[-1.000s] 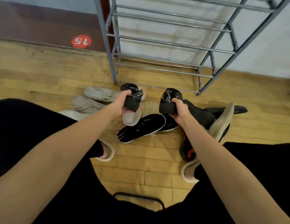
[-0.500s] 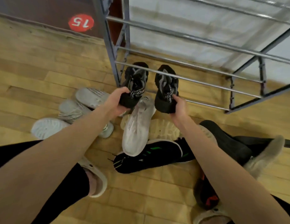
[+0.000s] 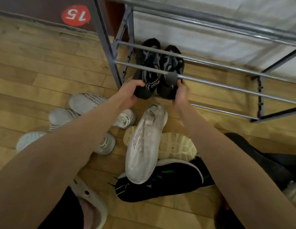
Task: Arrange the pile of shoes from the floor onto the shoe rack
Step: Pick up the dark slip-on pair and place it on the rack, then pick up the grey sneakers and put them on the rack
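Note:
My left hand (image 3: 130, 93) grips the heel of a black and grey shoe (image 3: 148, 63). Its twin (image 3: 172, 63) lies just to the right, held at the heel by my right hand (image 3: 181, 95). Both shoes point toe-first into the left end of the grey metal shoe rack (image 3: 226, 66), under its lower bars, side by side. On the wooden floor near me lies the pile: a white shoe (image 3: 144, 146) on top of a pale upturned sole (image 3: 177, 147) and a black shoe with green marks (image 3: 160, 180).
Several white and grey striped sneakers (image 3: 84, 103) lie at the left beside my left arm. Dark shoes (image 3: 267, 159) lie at the right behind my right arm. A red round sticker marked 15 (image 3: 76, 16) sits on the dark wall left of the rack's post (image 3: 107, 47).
Both hands have carried the black pair from above the pile forward into the rack's left end. The view has tipped down and closer to the rack.

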Motion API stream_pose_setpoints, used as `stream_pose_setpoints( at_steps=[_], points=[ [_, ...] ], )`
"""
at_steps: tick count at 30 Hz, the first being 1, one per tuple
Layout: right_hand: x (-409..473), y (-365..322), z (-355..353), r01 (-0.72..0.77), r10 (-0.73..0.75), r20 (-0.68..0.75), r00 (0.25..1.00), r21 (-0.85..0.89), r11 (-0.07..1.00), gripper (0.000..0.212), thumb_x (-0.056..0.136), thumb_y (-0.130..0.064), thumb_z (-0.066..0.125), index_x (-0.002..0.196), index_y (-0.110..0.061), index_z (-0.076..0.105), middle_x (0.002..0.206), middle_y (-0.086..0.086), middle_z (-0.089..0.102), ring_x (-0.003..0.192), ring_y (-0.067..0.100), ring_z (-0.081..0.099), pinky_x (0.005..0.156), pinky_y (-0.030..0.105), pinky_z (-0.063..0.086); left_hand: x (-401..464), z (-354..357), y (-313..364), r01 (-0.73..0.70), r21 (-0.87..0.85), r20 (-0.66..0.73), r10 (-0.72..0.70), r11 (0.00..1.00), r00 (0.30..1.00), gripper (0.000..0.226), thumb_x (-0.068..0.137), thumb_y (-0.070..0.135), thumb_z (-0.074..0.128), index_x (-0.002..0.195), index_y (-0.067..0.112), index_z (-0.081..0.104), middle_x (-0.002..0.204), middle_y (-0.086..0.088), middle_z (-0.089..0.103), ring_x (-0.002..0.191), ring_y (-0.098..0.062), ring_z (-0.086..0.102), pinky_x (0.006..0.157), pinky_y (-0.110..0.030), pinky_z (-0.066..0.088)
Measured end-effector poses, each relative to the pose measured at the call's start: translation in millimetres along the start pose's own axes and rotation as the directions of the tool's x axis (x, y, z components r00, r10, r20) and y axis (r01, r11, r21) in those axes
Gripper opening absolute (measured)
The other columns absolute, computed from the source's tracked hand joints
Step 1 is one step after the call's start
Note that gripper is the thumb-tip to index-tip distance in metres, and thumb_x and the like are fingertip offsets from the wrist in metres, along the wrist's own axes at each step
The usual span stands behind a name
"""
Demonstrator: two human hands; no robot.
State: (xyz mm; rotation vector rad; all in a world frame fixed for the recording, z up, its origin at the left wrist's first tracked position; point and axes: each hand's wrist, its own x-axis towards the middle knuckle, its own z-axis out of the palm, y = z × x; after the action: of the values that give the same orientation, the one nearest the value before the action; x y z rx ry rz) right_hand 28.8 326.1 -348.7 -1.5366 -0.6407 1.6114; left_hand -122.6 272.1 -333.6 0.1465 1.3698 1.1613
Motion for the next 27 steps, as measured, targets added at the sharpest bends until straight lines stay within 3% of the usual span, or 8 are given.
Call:
stream_pose_setpoints(
  at_steps=[5,11,15,17,19,22,24,27],
  points=[
    [4,2,5,0.0,0.01,0.039,0.999,-0.241,0.97,0.036,0.097,-0.016,0.047,0.132,-0.007,0.05,0.126,0.014,0.06,0.114,0.029,0.059,0.101,0.045,0.048,12,5,9,-0.032,0.114,-0.038,0.037,0.993,0.999,0.032,0.09,0.006,0.06,0.121,0.0,0.058,0.1,-0.012,0.066,0.088,-0.023,0.065,0.076,-0.032,0.056],
    [-10,5,-3,0.102,-0.07,0.095,0.993,-0.39,0.915,0.043,0.093,-0.002,0.046,0.135,-0.009,0.046,0.119,0.007,0.059,0.11,0.022,0.057,0.095,0.032,0.048,8,-7,-1,-0.06,0.178,-0.193,0.094,0.982,0.977,0.043,0.091,0.002,0.059,0.132,-0.003,0.05,0.129,-0.02,0.059,0.117,-0.032,0.059,0.102,-0.045,0.048],
    [-29,7,-7,0.157,-0.089,0.156,0.984,-0.504,0.85,0.05,0.091,0.001,0.046,0.141,-0.006,0.042,0.129,0.008,0.056,0.122,0.024,0.052,0.103,0.031,0.043,-11,-11,-7,-0.122,0.31,-0.163,0.18,0.943,0.97,0.049,0.091,-0.004,0.052,0.139,-0.001,0.043,0.132,-0.014,0.054,0.128,-0.029,0.049,0.108,-0.037,0.042],
    [-44,8,-9,0.222,-0.105,0.223,0.969,-0.604,0.766,0.052,0.092,-0.001,0.046,0.143,-0.004,0.04,0.14,0.01,0.05,0.131,0.025,0.045,0.107,0.024,0.034,-24,-15,-9,-0.137,0.44,-0.142,0.219,0.888,0.965,0.055,0.09,-0.003,0.052,0.143,0.002,0.039,0.144,-0.013,0.046,0.134,-0.026,0.042,0.111,-0.035,0.036],
    [-61,8,-11,0.306,-0.14,0.286,0.948,-0.697,0.649,0.052,0.093,-0.005,0.047,0.144,-0.005,0.036,0.147,0.012,0.041,0.135,0.024,0.038,0.101,0.017,0.026,-35,-25,-8,-0.157,0.549,-0.115,0.26,0.821,0.959,0.049,0.089,-0.003,0.052,0.138,0.002,0.049,0.142,-0.014,0.05,0.133,-0.025,0.044,0.109,-0.031,0.038],
    [-84,11,-12,0.426,-0.161,0.397,0.904,-0.794,0.435,0.054,0.095,-0.011,0.046,0.147,-0.005,0.032,0.152,0.015,0.029,0.14,0.026,0.032,0.112,0.027,0.026,-58,-46,-4,-0.155,0.673,-0.093,0.291,0.724,0.952,0.034,0.088,0.001,0.05,0.119,0.004,0.066,0.127,-0.012,0.062,0.12,-0.024,0.055,0.096,-0.03,0.046],
    [-98,18,-10,0.512,-0.18,0.48,0.859,-0.808,0.29,0.054,0.095,-0.012,0.047,0.146,-0.005,0.034,0.151,0.016,0.03,0.138,0.029,0.034,0.112,0.033,0.029,-77,-66,-7,-0.127,0.728,-0.151,0.339,0.674,0.929,0.032,0.087,0.004,0.049,0.113,0.005,0.067,0.12,-0.011,0.065,0.113,-0.024,0.058,0.091,-0.031,0.047],
    [-116,33,0,0.611,-0.153,0.595,0.789,-0.785,0.1,0.057,0.093,-0.012,0.049,0.147,-0.005,0.032,0.152,0.016,0.027,0.14,0.03,0.029,0.115,0.038,0.029,-108,-99,-26,0.018,0.747,-0.386,0.412,0.665,0.825,0.029,0.087,0.012,0.051,0.115,0.006,0.058,0.113,-0.01,0.062,0.101,-0.024,0.057,0.082,-0.031,0.045]
  ],
)
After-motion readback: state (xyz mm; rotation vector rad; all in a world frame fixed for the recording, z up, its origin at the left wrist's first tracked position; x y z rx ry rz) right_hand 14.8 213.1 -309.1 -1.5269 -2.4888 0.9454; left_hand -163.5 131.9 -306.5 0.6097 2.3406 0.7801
